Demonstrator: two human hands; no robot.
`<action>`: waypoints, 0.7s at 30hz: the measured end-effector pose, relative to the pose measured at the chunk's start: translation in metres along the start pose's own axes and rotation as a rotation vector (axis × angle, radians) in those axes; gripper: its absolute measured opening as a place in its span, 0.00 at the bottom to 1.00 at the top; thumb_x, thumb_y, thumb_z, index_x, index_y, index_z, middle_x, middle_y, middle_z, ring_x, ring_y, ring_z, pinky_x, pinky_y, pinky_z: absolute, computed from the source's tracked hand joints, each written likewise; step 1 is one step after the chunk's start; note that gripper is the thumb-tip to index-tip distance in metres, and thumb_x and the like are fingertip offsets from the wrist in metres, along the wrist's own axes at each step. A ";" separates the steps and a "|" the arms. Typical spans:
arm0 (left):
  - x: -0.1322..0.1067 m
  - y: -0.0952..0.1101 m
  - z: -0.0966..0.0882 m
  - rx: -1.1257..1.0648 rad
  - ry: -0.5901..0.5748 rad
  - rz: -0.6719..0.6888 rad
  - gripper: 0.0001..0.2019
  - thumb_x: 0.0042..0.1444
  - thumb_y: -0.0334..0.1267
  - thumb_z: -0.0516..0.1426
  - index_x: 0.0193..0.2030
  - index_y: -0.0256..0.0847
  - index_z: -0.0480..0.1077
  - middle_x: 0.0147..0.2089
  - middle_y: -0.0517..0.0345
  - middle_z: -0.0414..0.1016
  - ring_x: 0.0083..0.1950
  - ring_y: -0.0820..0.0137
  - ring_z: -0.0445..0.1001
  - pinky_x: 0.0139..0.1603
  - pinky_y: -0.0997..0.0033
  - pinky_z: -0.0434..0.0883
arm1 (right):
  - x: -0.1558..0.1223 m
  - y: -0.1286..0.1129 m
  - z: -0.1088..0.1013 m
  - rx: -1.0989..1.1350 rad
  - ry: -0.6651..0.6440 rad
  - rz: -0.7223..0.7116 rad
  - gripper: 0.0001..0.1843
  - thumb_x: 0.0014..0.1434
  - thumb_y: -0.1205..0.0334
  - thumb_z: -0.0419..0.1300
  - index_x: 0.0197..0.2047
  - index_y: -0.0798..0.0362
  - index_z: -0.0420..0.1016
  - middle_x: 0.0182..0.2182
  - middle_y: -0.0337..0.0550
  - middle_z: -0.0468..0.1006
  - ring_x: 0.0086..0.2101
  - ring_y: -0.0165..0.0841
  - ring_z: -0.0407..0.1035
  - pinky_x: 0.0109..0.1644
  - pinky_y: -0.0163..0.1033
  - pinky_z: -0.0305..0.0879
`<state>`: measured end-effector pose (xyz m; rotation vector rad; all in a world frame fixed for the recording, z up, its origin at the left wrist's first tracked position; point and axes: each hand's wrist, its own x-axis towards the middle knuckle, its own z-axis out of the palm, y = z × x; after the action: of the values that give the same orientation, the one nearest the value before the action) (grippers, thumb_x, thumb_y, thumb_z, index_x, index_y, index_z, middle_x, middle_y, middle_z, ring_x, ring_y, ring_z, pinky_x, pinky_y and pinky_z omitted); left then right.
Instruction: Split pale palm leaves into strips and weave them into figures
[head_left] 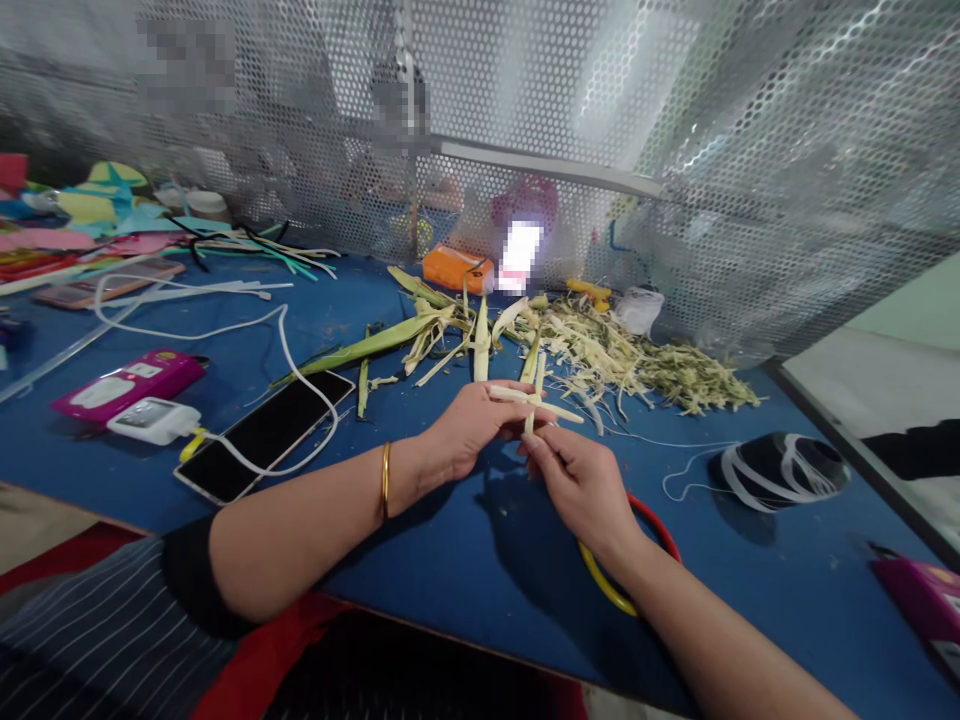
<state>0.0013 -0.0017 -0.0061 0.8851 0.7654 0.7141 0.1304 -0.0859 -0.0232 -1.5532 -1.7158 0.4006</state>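
Observation:
Above the middle of the table, both of my hands work on pale husk strips (561, 409) folded across each other in a small cross. My left hand (474, 425) pinches the crossing from the left, thumb along one strip. From the right, my right hand (581, 480) has thumb and fingers closed on the strip end that points down. Just beyond my fingers lie long green husk leaves (386, 343) and a heap of shredded pale husk (600, 345). A red and yellow ring (600, 580) lies partly hidden under my right wrist.
On the left lie a black-screened phone (262, 440), a white cable with a plug (154, 420) and a magenta packet (127, 385). A dark spool with white cord (784, 470) stands at right. An orange pack (457, 268) sits before the perforated metal screen (525, 120).

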 end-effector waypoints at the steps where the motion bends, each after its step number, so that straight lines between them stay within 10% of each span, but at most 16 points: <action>1: 0.001 0.003 -0.003 0.002 -0.014 -0.008 0.13 0.47 0.27 0.63 0.42 0.33 0.74 0.33 0.50 0.80 0.31 0.70 0.77 0.34 0.72 0.71 | 0.000 0.000 -0.004 -0.037 0.061 -0.027 0.18 0.65 0.56 0.51 0.25 0.52 0.69 0.21 0.37 0.71 0.24 0.29 0.65 0.30 0.34 0.56; 6: 0.000 0.017 -0.013 -0.118 -0.170 -0.116 0.07 0.54 0.34 0.60 0.39 0.34 0.75 0.23 0.59 0.73 0.25 0.75 0.72 0.30 0.76 0.70 | 0.011 0.006 -0.024 0.077 0.461 0.062 0.09 0.62 0.56 0.56 0.38 0.51 0.74 0.29 0.40 0.75 0.30 0.32 0.69 0.36 0.36 0.62; 13: 0.000 0.014 -0.013 -0.349 -0.263 -0.296 0.01 0.56 0.28 0.58 0.34 0.36 0.70 0.21 0.63 0.69 0.20 0.77 0.69 0.23 0.78 0.69 | 0.019 0.009 -0.020 0.349 0.018 0.123 0.11 0.60 0.54 0.58 0.34 0.51 0.77 0.31 0.41 0.79 0.35 0.36 0.71 0.41 0.39 0.64; 21: -0.002 0.014 -0.014 -0.168 -0.316 -0.316 0.10 0.61 0.36 0.56 0.44 0.32 0.74 0.31 0.52 0.80 0.23 0.76 0.75 0.23 0.79 0.70 | 0.016 0.010 -0.021 0.062 0.049 -0.089 0.10 0.63 0.59 0.55 0.31 0.51 0.72 0.27 0.40 0.76 0.32 0.35 0.70 0.38 0.38 0.62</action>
<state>-0.0143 0.0082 0.0008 0.6823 0.5365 0.3419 0.1526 -0.0740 -0.0107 -1.4258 -1.7121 0.3636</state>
